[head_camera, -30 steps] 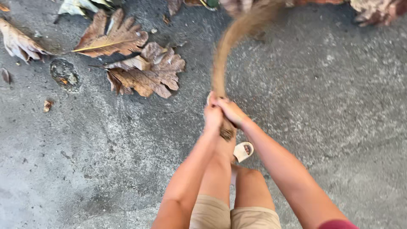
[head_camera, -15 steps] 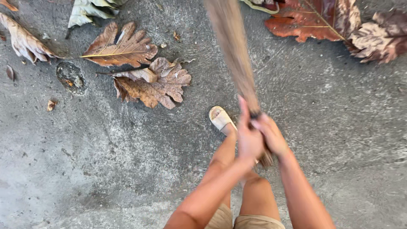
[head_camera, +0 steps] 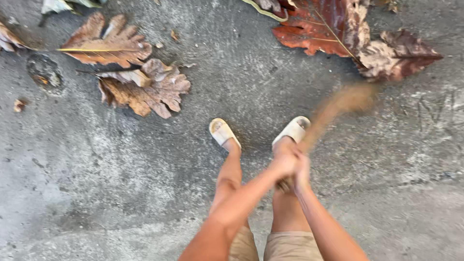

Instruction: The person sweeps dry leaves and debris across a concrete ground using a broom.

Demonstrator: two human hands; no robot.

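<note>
Head view, looking straight down. Nearest the lens I log khaki shorts (head_camera: 275, 244) at the bottom edge, with both forearms reaching forward over the legs. Left hand (head_camera: 282, 164) and right hand (head_camera: 303, 169) sit pressed together, touching, both wrapped around the lower end of a broom (head_camera: 338, 108). Fingers are closed on the handle; motion blur hides exactly how they overlap, but both hands clearly hold it. From the hands the broom runs up and to the right as a tan smear, its far end blurred out above the concrete floor (head_camera: 96, 193), just short of the reddish leaves.

Just beyond the hands I note two pale slide sandals: left sandal (head_camera: 222, 131) and right sandal (head_camera: 292, 129), toes pointing away from me, a little apart. The broom crosses over the right sandal.

Farther out on the left lies a brown lobed leaf (head_camera: 145, 89), curled and dry, touching a second orange-brown leaf (head_camera: 104, 46) beyond it. A small dark patch (head_camera: 44, 72) marks the floor left of these, with a small brown fragment (head_camera: 19, 105) near it.

Farthest, upper right: a large red-brown leaf (head_camera: 321, 29), overlapping a darker crumpled leaf (head_camera: 396, 55) to its right.
</note>
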